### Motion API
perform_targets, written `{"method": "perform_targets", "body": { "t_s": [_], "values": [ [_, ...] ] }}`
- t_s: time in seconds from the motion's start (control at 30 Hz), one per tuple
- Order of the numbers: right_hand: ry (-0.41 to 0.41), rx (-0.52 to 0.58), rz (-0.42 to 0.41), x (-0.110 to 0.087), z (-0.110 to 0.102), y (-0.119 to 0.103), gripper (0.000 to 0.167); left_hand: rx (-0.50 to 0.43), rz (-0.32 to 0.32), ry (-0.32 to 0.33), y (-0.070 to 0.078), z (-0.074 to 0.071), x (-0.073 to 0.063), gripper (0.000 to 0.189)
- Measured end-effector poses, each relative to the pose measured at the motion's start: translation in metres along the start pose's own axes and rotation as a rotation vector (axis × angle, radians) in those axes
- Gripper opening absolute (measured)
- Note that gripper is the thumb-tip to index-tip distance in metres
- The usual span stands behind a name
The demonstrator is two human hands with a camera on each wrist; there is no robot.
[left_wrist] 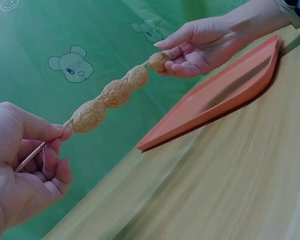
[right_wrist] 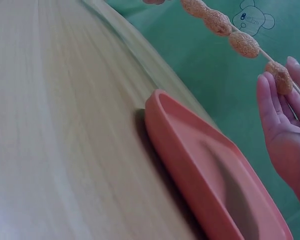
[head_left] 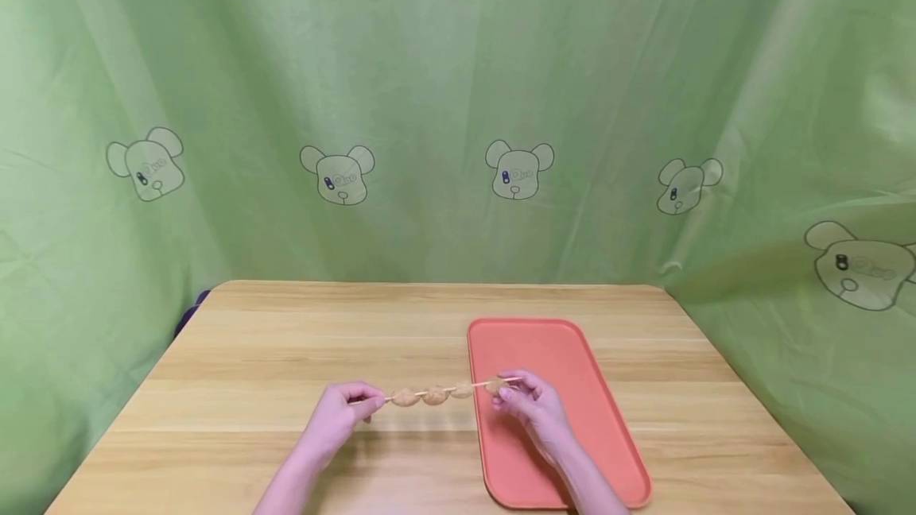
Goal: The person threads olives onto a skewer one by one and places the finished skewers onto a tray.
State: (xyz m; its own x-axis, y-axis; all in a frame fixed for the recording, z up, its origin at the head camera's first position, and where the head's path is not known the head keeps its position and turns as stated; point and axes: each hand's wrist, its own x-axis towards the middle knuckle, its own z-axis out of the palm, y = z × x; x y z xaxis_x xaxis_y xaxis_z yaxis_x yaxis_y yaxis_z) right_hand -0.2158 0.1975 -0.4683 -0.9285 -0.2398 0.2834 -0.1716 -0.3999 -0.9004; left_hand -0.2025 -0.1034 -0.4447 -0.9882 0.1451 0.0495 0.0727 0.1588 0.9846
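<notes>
A thin wooden skewer (head_left: 482, 384) is held in the air with several brown wrinkled balls (head_left: 434, 396) threaded on it. My left hand (head_left: 343, 413) pinches the bare stick at its left end between thumb and fingers. In the left wrist view three balls sit close together, and a last ball (left_wrist: 158, 61) is set apart at the far end. My right hand (head_left: 533, 412) grips that last ball between thumb and fingertips; in the right wrist view the stick passes through the ball (right_wrist: 279, 77) and emerges beyond it.
Beneath my right hand, a coral-red rectangular tray (head_left: 572, 435) with a low rim lies on the right half of the wooden table (head_left: 286, 340). Green curtains (head_left: 422, 62) printed with bear heads hang behind and at both sides.
</notes>
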Motion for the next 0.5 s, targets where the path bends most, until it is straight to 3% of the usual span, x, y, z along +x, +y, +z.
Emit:
{"method": "perform_targets", "body": {
  "t_s": [0.17, 0.5],
  "values": [
    [-0.044, 0.083, -0.016, -0.0030, -0.0014, -0.0002, 0.028, -0.026, -0.015, -0.001, 0.0003, 0.0013, -0.0005, 0.014],
    [-0.032, 0.102, -0.001, -0.0022, 0.0004, -0.0013, 0.027, -0.025, -0.006, 0.004, 0.0003, 0.0020, -0.0006, 0.013]
  ]
}}
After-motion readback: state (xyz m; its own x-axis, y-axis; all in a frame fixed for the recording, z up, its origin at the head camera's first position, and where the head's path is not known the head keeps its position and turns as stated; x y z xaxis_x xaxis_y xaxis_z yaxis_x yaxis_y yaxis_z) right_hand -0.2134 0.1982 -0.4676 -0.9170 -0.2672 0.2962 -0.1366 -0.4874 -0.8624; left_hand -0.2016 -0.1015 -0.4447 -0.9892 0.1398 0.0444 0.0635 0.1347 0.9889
